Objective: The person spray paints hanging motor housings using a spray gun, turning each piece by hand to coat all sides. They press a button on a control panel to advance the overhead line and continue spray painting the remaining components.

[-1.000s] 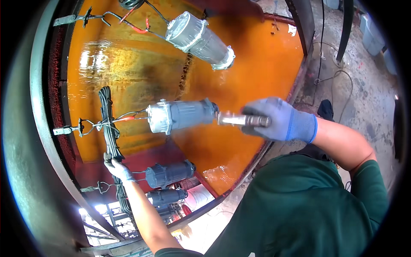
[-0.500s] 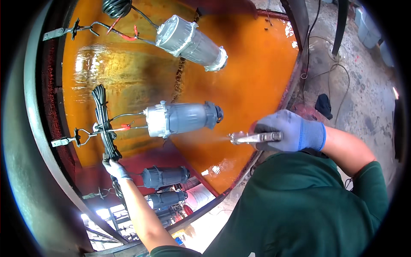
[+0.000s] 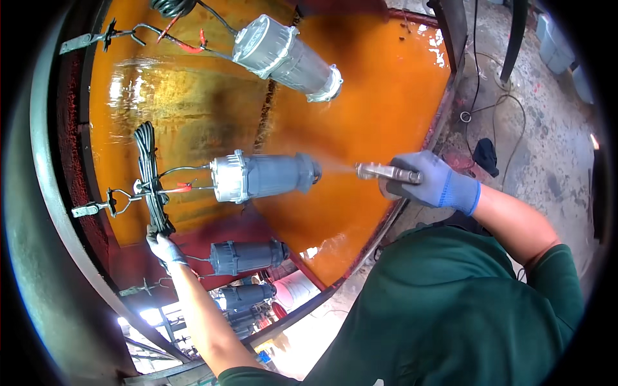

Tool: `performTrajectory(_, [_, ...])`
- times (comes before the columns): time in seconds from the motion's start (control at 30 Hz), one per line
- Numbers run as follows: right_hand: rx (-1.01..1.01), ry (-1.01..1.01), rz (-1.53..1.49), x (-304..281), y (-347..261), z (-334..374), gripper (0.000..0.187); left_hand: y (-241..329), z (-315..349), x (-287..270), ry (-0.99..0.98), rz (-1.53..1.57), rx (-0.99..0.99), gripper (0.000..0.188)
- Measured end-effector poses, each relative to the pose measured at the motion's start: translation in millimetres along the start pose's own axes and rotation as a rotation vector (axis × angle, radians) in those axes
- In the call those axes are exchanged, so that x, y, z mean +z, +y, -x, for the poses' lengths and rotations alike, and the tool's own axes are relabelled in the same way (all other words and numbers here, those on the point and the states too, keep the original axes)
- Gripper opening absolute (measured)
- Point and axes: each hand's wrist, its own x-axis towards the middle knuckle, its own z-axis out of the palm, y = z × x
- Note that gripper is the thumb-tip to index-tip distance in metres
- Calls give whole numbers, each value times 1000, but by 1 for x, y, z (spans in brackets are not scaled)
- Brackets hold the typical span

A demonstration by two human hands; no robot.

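In my gloved right hand is a metal spray gun, its nozzle pointing left and giving off a pale mist. The mist reaches the near end of a cylindrical pump, partly blue-grey and partly bare silver at its left end. A hook and wire hold the pump up on the left, with a red clip on the wire. My gloved left hand is closed round the lower end of the pump's coiled black cable. A silver-grey pump hangs beyond, apart from both hands.
Behind the pumps stands a wet orange-yellow panel. Several dark grey pumps, one of them close to my left forearm, hang at the lower left. A curved metal rail runs along the left. Hoses and a dark cloth lie on the floor at right.
My right hand and the spray gun have moved up and slightly right, now level with the pump's end. The middle pump, its cable and my left hand have shifted slightly left in view.
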Motion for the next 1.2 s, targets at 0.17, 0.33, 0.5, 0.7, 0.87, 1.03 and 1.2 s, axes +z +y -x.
performTrajectory(0.17, [-105, -81, 80, 12, 14, -11, 22, -19, -27, -28, -53, -258, -10, 37])
performTrajectory(0.33, [-124, -102, 7, 1, 14, -16, 20, 33, -20, 34, 206, -406, 158, 38])
performTrajectory(0.5, [-109, 28, -87, 7, -3, -17, 14, 156, 0, 111, 300, -311, 639, 37])
performTrajectory(0.7, [-343, -95, -123, 15, -9, -15, 17, 248, -6, 169, -118, -336, 683, 52])
performTrajectory(0.87, [-181, 19, -197, 15, -16, -16, 20, 254, -9, 181, -314, -156, 269, 51])
performTrajectory(1.03, [-369, -122, -22, 21, -9, -3, 19, 243, -21, 180, -304, -211, 305, 48])
performTrajectory(1.2, [-116, 18, -187, 19, 0, -4, 16, 239, -35, 181, -313, -267, 262, 40])
